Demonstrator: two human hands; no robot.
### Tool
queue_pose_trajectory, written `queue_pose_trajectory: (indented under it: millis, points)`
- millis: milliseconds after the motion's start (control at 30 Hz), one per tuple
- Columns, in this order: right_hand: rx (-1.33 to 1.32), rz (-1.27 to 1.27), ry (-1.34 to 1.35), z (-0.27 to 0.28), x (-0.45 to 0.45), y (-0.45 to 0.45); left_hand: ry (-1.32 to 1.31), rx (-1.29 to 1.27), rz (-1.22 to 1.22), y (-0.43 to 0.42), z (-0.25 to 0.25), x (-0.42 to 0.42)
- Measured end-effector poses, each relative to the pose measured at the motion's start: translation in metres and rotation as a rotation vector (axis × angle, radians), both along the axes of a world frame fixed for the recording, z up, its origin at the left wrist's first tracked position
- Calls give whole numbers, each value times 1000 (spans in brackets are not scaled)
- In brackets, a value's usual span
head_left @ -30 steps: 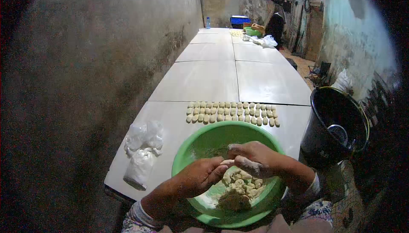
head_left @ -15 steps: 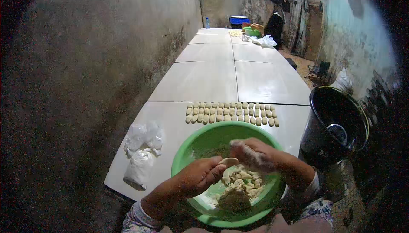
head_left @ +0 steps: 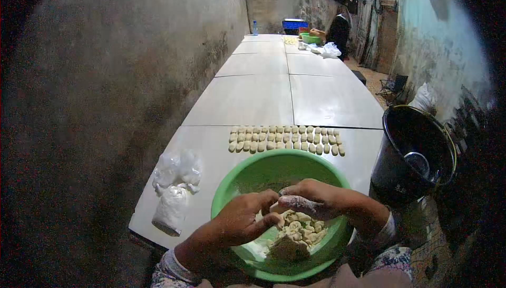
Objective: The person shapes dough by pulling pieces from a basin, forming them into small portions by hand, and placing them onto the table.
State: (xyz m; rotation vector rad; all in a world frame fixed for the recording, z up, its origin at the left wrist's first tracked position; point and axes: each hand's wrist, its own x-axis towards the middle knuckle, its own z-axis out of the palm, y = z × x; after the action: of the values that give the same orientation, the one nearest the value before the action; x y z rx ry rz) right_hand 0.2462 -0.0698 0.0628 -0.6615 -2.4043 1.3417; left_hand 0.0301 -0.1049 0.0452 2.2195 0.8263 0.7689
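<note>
Over the green basin (head_left: 224, 190) my two hands meet around a small piece of dough (head_left: 274, 207), which is mostly hidden by the fingers. My left hand (head_left: 245, 217) pinches it from the left, thumb below and fingers above. Flour whitens the fingers of my right hand (head_left: 311, 198), which close on it from the right. Beneath them in the basin lies a pile of cut dough pieces (head_left: 303, 227) beside a larger lump of dough (head_left: 289, 247), with loose flour around. Just beyond the rim, shaped dough pieces (head_left: 287, 138) stand in three rows.
A plastic bag of white powder (head_left: 173, 209) lies on the table (head_left: 237, 98) at left. A black bucket (head_left: 395, 167) stands close on the right. At the far end are a blue crate (head_left: 295, 26), a green bowl (head_left: 311, 39), white bags (head_left: 329, 50) and a person in dark clothing (head_left: 338, 30).
My right hand has come down and left onto the dough, meeting my left hand. The dough piece, plainly visible before, is now mostly covered by fingers.
</note>
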Motion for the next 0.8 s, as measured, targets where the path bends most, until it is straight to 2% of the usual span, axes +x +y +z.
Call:
queue_pose_trajectory:
  millis: [133, 200, 267, 333, 367, 467, 600, 667, 733, 800]
  points:
    - [181, 37, 6, -13, 5, 6, 18, -277, -37, 2, -2, -1]
    - [-499, 11, 200, -20, 9, 6, -50, -251, -32, -4, 4, 3]
    - [-503, 63, 138, -16, 14, 8, -180, -407, -15, -5, 5, 1]
    - [-299, -134, 71, -3, 8, -5, -164, -410, -36, -3, 3, -1]
    - [-341, -20, -20, 23, 8, -9, -156, -385, -60, -3, 4, 0]
    - [-292, 25, -54, 7, 4, 1, -106, -309, -99, -2, 2, -1]
    - [-200, -40, 72, -9, 2, 5, -115, -303, -128, -6, 4, 1]
    - [-252, -96, -5, -9, 3, 8, -203, -357, -44, -6, 0, 2]
    - [154, -142, 3, -10, 3, 9, -234, -407, -37, -5, -2, 2]
    - [307, -138, -33, -5, 0, 6, -180, -378, 6, 0, -7, 0]
